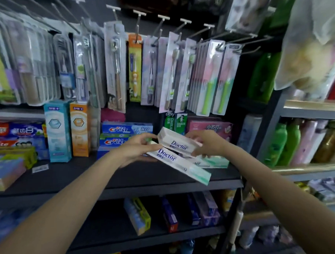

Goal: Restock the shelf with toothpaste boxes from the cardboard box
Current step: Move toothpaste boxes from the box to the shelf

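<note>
The left hand (137,146) is gripping the near end of a white Doctor toothpaste box (178,163), thumb lying across its top and fingers curling beneath, where they are hiding from view. That box is slanting out over the dark shelf (160,182), its mint-green end hanging past the front edge. The right hand (206,143) is pinching a second Doctor box (178,142) just above the first, its far end tilting toward the left hand; the fingertips are blurring into the carton, so the exact grip is hard to read. Beneath the right hand a third Doctor box (211,161) is lying on the shelf, mostly covered by the two held ones. Behind the left hand, stacked Crest boxes (124,128) are partly blocked by its knuckles. Beyond the right hand, green Darlie boxes (175,122) are standing upright under hanging toothbrush packs (209,76), which are cutting off their tops. Lower shelves are dim and blurry.
</note>
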`<move>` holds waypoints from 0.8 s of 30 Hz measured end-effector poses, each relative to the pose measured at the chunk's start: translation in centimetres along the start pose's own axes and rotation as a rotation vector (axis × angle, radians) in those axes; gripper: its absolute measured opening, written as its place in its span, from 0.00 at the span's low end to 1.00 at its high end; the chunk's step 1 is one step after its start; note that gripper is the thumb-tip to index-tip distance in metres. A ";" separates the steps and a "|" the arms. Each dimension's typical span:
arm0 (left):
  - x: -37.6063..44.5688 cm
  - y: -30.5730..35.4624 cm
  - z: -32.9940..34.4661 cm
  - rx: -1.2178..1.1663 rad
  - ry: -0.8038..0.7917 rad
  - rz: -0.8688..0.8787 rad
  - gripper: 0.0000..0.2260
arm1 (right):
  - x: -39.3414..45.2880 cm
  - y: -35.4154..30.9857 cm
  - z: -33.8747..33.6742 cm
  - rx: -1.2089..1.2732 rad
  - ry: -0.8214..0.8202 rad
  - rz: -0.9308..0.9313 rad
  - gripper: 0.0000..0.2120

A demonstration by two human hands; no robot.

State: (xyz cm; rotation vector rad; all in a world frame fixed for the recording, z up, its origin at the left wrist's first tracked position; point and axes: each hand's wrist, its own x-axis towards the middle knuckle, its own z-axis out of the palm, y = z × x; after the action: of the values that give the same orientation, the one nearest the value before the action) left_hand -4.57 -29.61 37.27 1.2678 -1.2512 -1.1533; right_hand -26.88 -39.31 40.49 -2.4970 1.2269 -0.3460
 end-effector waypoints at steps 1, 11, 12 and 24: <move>0.7 -0.1 0.3 -0.006 0.023 0.004 0.15 | 0.5 1.1 -0.9 -0.052 0.026 0.020 0.29; 4.7 -6.9 4.1 -0.061 -0.054 -0.107 0.09 | 2.6 9.9 1.3 -0.253 -0.129 0.129 0.29; 4.9 -7.4 4.3 -0.058 -0.065 -0.114 0.09 | 2.7 10.3 1.7 -0.260 -0.134 0.132 0.29; 6.3 -8.4 7.1 0.458 0.016 0.058 0.26 | 3.1 9.1 0.8 -0.290 -0.187 0.027 0.30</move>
State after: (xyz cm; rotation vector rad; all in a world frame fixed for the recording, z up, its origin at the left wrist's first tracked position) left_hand -10.87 -36.14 28.39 1.5549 -1.5866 -0.8361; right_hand -31.26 -46.87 36.35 -2.6743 1.3119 0.0789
